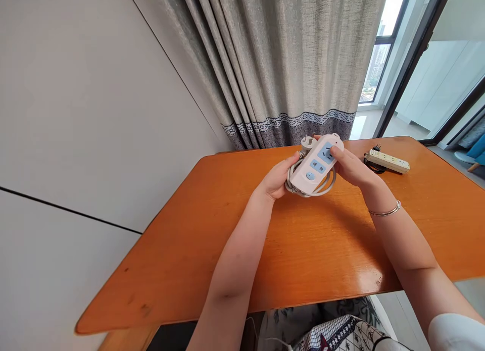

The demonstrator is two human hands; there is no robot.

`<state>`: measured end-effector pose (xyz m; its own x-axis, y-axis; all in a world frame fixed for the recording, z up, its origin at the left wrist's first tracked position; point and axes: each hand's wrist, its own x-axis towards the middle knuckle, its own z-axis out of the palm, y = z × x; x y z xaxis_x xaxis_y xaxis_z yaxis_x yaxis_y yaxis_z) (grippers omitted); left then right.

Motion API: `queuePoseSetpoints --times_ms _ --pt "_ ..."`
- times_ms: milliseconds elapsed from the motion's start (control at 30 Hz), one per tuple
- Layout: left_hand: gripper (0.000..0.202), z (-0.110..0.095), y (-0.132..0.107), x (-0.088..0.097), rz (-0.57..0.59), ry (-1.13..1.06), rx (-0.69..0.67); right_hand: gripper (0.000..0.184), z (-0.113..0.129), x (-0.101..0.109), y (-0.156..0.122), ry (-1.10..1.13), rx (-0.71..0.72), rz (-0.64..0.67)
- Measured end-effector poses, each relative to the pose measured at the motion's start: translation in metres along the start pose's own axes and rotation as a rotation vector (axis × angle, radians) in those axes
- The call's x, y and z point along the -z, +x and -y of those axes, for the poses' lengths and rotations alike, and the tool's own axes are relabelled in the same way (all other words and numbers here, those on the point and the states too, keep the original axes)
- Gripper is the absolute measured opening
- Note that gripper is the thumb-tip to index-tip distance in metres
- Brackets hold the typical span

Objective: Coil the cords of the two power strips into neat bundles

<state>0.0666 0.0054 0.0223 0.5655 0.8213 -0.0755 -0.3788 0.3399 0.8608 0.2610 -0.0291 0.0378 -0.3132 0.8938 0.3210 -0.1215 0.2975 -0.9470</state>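
Observation:
I hold a white power strip [317,164] with blue sockets just above the orange wooden table [212,240]. Its grey cable [329,185] is coiled beneath it, and the white plug [307,142] sticks up at the far end. My left hand [278,178] cups the strip and coil from the left, fingers closed under them. My right hand [350,165] grips the strip's right side, with the thumb on a blue socket. A thin bangle [385,211] circles my right wrist.
A second, cream power strip [388,161] with a black cable lies on the table at the far right. A grey curtain [288,63] hangs behind the table, a plain wall stands to the left, and glass doors are at the right. Patterned fabric shows below the near table edge.

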Motion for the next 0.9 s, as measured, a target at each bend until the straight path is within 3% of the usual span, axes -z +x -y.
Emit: queuePoseSetpoints --times_ms 167,367,567,667,767,900 --pt "0.029 -0.003 0.001 -0.005 -0.056 -0.06 -0.027 0.052 0.002 -0.003 0.003 0.129 -0.063 -0.017" --pt "0.031 -0.004 0.005 -0.011 -0.11 -0.103 -0.026 0.053 -0.009 -0.017 0.011 0.212 -0.043 -0.226" --pt "0.027 0.002 0.012 -0.004 -0.212 -0.077 -0.202 0.052 -0.027 -0.012 0.018 0.25 0.016 -0.448" --pt "0.049 0.009 0.011 -0.001 -0.232 0.065 -0.283 0.052 -0.035 -0.003 0.024 0.327 0.027 -0.539" --pt "0.074 0.013 0.009 0.0 -0.184 0.223 -0.338 0.047 -0.039 0.005 0.025 0.373 -0.019 -0.549" --pt "0.079 0.015 0.008 0.002 -0.104 0.359 -0.357 0.037 -0.039 0.015 0.011 0.376 -0.085 -0.474"
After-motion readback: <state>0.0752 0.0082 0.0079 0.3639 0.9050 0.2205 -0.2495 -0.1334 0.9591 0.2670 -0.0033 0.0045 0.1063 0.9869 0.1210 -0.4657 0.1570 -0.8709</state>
